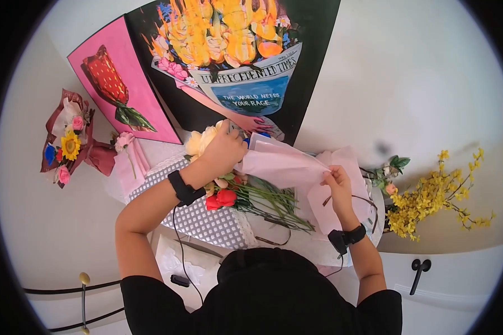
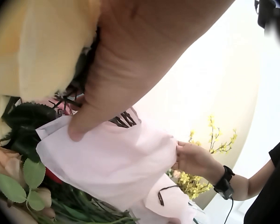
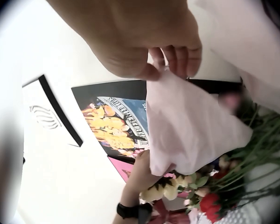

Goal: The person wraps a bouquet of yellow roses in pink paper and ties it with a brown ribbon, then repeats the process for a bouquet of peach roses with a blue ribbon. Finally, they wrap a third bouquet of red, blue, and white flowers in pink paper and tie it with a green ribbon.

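My left hand (image 1: 227, 151) grips a bunch of cream roses (image 1: 202, 144) just below the blooms. Its thumb (image 2: 86, 122) presses the edge of a pale pink wrapping paper (image 2: 107, 161) against the bunch. Dark stems (image 2: 125, 118) show behind the paper, partly hidden by it. At the paper's other end, my right hand (image 1: 339, 183) pinches a corner between thumb and fingers, so the sheet (image 3: 191, 123) stretches between both hands. Beneath the paper lie red roses (image 1: 223, 199) and long green stems (image 1: 282, 200).
More pink paper (image 1: 324, 204) lies at the right with a dark ribbon (image 1: 370, 204). A grey-and-white patterned cloth (image 1: 215, 226) covers the left side. Painted panels (image 1: 318, 50) stand behind; a wrapped bouquet (image 1: 70, 145) is far left, yellow blossom branches (image 1: 425, 206) far right.
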The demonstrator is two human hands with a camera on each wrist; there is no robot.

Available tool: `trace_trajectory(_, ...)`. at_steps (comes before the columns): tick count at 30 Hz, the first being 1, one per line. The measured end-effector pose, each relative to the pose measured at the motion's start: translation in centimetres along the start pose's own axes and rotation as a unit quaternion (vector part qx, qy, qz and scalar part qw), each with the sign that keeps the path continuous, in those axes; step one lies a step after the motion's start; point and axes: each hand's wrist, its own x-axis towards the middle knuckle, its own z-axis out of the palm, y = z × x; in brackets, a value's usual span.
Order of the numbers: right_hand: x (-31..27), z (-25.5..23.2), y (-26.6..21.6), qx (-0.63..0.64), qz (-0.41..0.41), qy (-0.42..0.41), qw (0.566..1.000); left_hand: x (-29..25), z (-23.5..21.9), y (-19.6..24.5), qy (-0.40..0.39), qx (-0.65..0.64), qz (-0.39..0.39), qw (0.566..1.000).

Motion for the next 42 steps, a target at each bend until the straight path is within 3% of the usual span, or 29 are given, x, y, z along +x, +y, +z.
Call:
trace_trajectory(2,0.2,0.1,-0.2,0.051,0.004,0.015,0.999,-0.2,0.3,-0.1,0.021,0.039,-0.003,0.999)
trace_trajectory(7,0.7,0.4,-1.5,-0.038,-0.12,0.058,0.99,-0.3,0.2,-1.6,0.009,-0.018,0.006,1.0)
trace_trajectory(11,0.5,1.4,-1.8,0.05,-0.061,0.044,0.996,0.2,0.2,-1.6,-0.003,-0.056,0.045,0.997)
trace_trajectory(13,0.1,2.3,-2.9,0.142,0.011,0.062,0.988,0.7,-0.2,-0.6,-0.018,-0.032,0.034,0.999)
trace_trajectory(17,0.6,3.0,-3.1,0.135,-0.036,0.151,0.979,1.6,-0.8,1.3,-0.064,0.032,0.008,0.997)
trace_trajectory(20,0.7,2.4,-3.8,0.222,0.001,0.09,0.971,1.8,-1.3,2.3,-0.046,0.081,0.03,0.995)
trace_trajectory(22,1.1,2.0,-2.7,0.028,0.075,0.017,0.997,1.7,-1.9,2.9,-0.025,0.096,0.05,0.994)
trace_trajectory(25,1.8,1.2,-2.8,0.079,0.057,0.071,0.993,1.9,-1.8,3.1,-0.001,0.104,0.056,0.993)
trace_trajectory(29,2.0,1.6,-3.4,0.189,0.07,0.073,0.977,1.8,-1.3,2.4,-0.013,0.037,0.025,0.999)
trace_trajectory(32,1.7,3.0,-2.5,0.108,0.061,0.049,0.991,2.3,-0.8,2.0,-0.001,0.045,0.007,0.999)
trace_trajectory(34,1.5,3.9,-3.3,0.239,0.127,0.043,0.962,2.3,-0.6,2.1,0.002,0.051,0.012,0.999)
trace_trajectory(36,1.5,4.7,-3.9,0.247,0.128,0.037,0.96,2.2,-0.5,2.2,0.005,0.055,0.018,0.998)
trace_trajectory(38,1.5,4.7,-4.5,0.255,0.13,0.032,0.958,2.0,-0.2,2.4,0.07,0.05,0.01,0.996)
trace_trajectory(40,1.7,3.9,-5.2,0.252,0.18,-0.058,0.949,1.9,0.2,2.4,0.07,0.064,0.01,0.995)
trace_trajectory(42,2.0,2.3,-5.2,0.261,0.188,-0.062,0.945,1.8,0.6,2.3,0.07,0.079,0.007,0.994)
